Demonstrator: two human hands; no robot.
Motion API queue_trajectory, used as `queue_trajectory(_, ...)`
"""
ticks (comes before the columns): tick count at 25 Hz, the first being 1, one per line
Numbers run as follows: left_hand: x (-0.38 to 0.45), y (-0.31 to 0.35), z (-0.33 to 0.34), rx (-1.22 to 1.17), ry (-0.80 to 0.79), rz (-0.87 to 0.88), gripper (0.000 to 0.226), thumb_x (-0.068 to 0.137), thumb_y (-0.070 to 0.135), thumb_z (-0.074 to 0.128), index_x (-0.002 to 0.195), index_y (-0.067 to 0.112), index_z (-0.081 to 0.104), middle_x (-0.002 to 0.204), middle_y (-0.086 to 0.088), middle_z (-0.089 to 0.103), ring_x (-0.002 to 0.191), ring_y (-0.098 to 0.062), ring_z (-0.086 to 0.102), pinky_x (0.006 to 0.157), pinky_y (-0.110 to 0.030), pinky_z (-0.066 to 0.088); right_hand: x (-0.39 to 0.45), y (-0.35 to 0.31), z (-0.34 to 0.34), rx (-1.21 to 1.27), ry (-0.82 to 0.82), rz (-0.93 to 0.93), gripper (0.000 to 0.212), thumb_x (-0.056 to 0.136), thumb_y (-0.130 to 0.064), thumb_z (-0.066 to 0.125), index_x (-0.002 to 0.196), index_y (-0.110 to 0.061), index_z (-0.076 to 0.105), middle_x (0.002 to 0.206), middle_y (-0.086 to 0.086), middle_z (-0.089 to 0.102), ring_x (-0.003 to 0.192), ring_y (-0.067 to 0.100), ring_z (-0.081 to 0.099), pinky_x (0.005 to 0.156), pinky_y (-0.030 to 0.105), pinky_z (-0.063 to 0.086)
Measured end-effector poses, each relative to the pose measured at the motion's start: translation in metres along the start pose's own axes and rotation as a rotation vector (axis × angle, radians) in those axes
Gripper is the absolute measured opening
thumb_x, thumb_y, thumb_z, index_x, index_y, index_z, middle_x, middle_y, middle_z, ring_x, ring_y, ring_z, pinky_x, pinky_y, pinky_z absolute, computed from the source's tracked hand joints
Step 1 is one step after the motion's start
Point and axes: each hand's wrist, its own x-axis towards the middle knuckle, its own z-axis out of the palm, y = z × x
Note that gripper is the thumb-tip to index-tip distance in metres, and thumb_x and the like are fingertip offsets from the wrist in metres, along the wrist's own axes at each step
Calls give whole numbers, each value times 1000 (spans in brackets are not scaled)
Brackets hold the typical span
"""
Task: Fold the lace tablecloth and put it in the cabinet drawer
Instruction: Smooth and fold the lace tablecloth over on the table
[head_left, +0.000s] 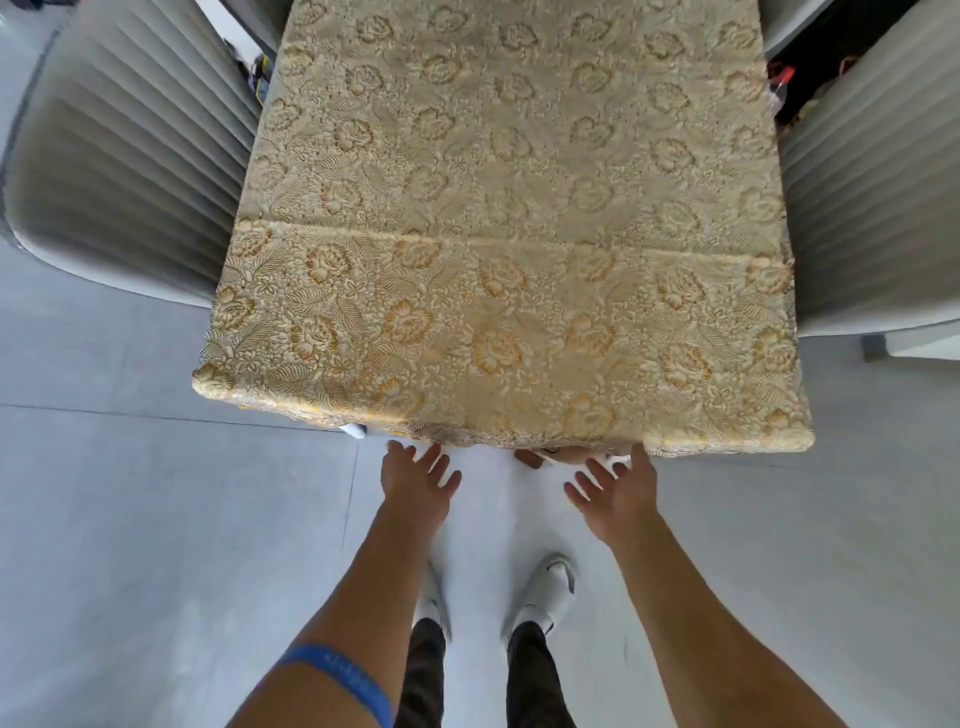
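A gold and cream lace tablecloth (498, 249) with a flower pattern covers a long table that runs away from me. A straight crease crosses it about a third of the way up from the near edge. Its near hem hangs over the table's front edge. My left hand (415, 480) is just below that front edge, fingers spread, holding nothing. My right hand (615, 491) is also spread and empty, with its fingertips at or just under the hanging hem near the right side. No cabinet or drawer is in view.
Grey ribbed chairs stand on both sides of the table, one on the left (130, 156) and one on the right (872, 182). Pale grey floor tiles (130, 519) surround me. My white shoes (550, 592) are below the table's front edge.
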Motion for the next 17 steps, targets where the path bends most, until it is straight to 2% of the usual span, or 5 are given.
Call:
queue_trajectory(4, 18, 13, -4, -114, -109, -34, 65, 99, 53, 11, 154, 18, 18, 159, -10, 27, 147, -29, 22, 116, -28, 21, 16, -17, -7, 156, -17, 20, 69, 98, -57, 32, 153, -18, 20, 153, 14, 38, 144, 34, 29, 116, 51, 24)
queue_trajectory(10, 21, 1, 6, -237, -149, -56, 79, 88, 72, 27, 147, 20, 34, 153, -10, 37, 143, -28, 32, 116, -59, 13, 34, -15, -16, 301, -33, 42, 76, 94, -65, 27, 154, -19, 19, 161, 10, 24, 149, 31, 19, 119, 53, 16)
queue_trajectory(12, 22, -3, -1, -206, -57, -13, 51, 88, 61, 44, 112, 18, 57, 112, -5, 59, 104, -20, 58, 108, -48, 32, 36, -13, -15, 320, -17, 18, 78, 92, -66, 33, 152, -17, 26, 159, 8, 29, 147, 31, 25, 119, 53, 18)
queue_trajectory(14, 15, -3, -11, -137, 15, 41, 23, 83, 40, 59, 78, 18, 53, 76, 3, 51, 64, -13, 47, 89, -32, 41, 28, -12, -17, 295, 36, -40, 67, 89, -58, 49, 140, -15, 47, 145, 7, 49, 131, 28, 48, 112, 50, 35)
queue_trajectory(17, -10, -3, -27, -39, 122, 194, 12, 80, 14, 61, 72, 18, 53, 66, 4, 48, 52, -11, 37, 62, -22, 35, 2, -5, -26, 139, 246, -193, 22, 84, -34, 66, 95, -16, 64, 100, 4, 67, 86, 18, 62, 79, 31, 51)
